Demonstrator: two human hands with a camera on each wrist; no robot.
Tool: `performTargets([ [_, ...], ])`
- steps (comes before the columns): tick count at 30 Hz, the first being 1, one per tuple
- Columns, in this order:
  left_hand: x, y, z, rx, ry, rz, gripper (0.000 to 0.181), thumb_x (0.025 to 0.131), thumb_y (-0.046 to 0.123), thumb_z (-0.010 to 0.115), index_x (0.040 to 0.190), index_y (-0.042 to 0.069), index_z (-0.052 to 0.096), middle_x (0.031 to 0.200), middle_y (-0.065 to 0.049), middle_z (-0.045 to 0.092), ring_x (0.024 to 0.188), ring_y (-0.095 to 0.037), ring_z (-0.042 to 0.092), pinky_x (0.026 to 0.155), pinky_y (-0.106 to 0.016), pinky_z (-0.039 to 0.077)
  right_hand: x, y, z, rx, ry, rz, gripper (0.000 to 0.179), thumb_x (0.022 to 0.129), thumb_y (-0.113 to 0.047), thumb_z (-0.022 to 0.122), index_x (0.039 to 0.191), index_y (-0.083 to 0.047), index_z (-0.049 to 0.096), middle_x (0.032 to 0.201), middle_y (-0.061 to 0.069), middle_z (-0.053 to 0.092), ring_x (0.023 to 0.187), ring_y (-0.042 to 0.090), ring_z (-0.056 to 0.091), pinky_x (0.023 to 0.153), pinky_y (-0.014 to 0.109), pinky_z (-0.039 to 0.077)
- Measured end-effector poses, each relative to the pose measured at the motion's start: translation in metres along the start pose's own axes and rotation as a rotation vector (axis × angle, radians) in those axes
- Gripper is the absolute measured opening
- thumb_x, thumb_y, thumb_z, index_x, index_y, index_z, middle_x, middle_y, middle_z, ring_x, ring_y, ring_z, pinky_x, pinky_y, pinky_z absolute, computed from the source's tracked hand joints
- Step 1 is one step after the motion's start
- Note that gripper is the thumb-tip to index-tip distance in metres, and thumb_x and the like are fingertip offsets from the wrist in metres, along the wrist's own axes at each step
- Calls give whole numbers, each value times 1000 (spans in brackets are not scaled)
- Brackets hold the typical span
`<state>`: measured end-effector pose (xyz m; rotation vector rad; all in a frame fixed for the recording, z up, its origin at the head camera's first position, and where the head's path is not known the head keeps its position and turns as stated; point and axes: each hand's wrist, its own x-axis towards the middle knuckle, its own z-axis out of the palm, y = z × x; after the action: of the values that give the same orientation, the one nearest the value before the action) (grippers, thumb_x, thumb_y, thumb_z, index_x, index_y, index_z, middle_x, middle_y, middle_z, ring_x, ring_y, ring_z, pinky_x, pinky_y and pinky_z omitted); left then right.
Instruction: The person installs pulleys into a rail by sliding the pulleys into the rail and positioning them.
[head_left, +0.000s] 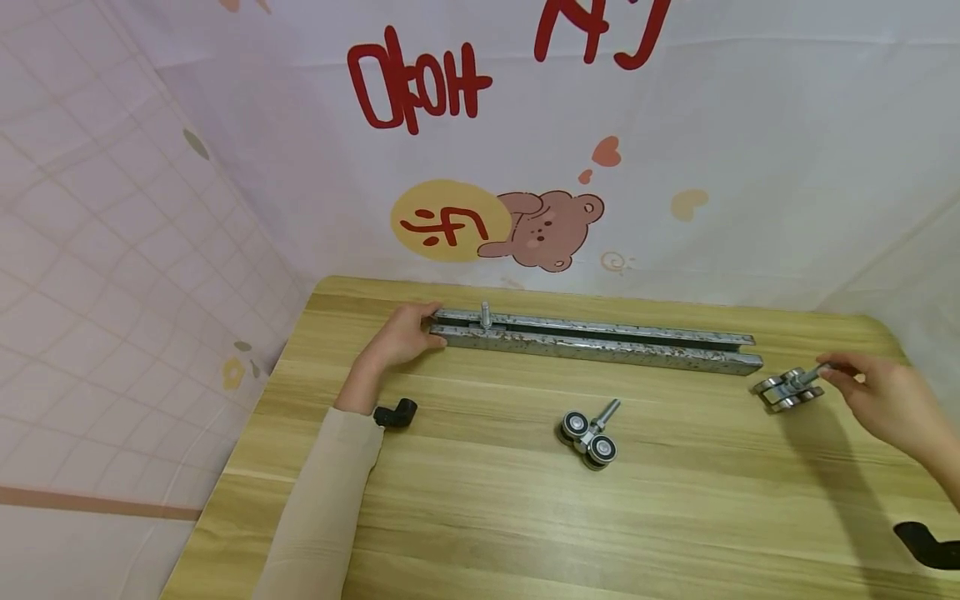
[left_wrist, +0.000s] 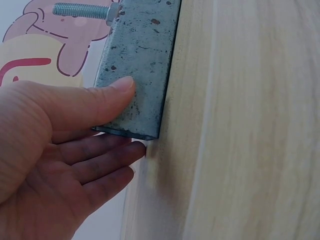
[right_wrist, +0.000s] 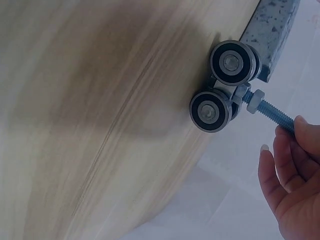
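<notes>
A long galvanized steel track (head_left: pixel 600 342) with a slot along its top lies across the back of the table. My left hand (head_left: pixel 407 333) grips its left end, the thumb (left_wrist: pixel 112 97) pressed on the front wall. A threaded bolt (head_left: pixel 486 314) stands up out of the slot near that end. My right hand (head_left: pixel 885 398) pinches the threaded stem of a trolley roller (right_wrist: pixel 225 85) between thumb and fingertips. That roller's wheels are just beyond the track's right end. Another trolley roller (head_left: pixel 588 438) lies in mid-table, its stem pointing up and right.
The wooden table (head_left: pixel 480 517) meets a printed cloth backdrop (head_left: pixel 315 167) along its back and left sides. Black wrist camera mounts show at my left wrist (head_left: pixel 396 413) and by the right edge of the head view.
</notes>
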<state>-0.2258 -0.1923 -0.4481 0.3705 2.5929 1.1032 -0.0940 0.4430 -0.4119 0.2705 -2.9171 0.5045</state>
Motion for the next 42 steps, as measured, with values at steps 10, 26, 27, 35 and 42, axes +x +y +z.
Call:
performTargets([
  [10, 1, -2, 2, 4, 4, 6, 73, 95, 12, 79, 157, -2, 44, 152, -22, 54, 140, -36, 51, 112, -50, 45, 10, 9, 0, 37, -25, 123, 25, 105, 1, 57, 122, 18, 59, 107, 42, 62, 89, 60, 59, 62, 62, 48],
  [26, 0, 0, 0, 13, 5, 16, 72, 95, 11, 79, 157, -4, 44, 151, -23, 54, 139, -37, 52, 113, -50, 44, 29, 6, 3, 15, -46, 180, 36, 111, -13, 52, 130, 17, 57, 115, 41, 61, 97, 57, 56, 69, 63, 46],
  [27, 0, 0, 0, 13, 5, 16, 72, 95, 11, 79, 156, -4, 45, 151, -23, 54, 138, -37, 52, 113, -50, 44, 30, 6, 3, 16, -51, 183, 37, 111, -14, 52, 131, 17, 56, 115, 41, 60, 98, 57, 56, 69, 63, 47],
  [35, -1, 0, 1, 20, 1, 15, 72, 96, 11, 78, 157, -3, 43, 152, -24, 53, 140, -37, 50, 113, -51, 44, 39, 2, 4, 15, -64, 187, 40, 113, -18, 50, 131, 17, 56, 118, 42, 59, 100, 58, 55, 71, 63, 46],
  [42, -1, 0, 1, 18, 0, 14, 72, 96, 12, 78, 158, -2, 43, 151, -23, 54, 140, -37, 50, 113, -50, 45, 45, -2, 4, 6, -73, 177, 40, 112, -19, 52, 129, 16, 59, 114, 40, 63, 93, 55, 60, 67, 61, 48],
])
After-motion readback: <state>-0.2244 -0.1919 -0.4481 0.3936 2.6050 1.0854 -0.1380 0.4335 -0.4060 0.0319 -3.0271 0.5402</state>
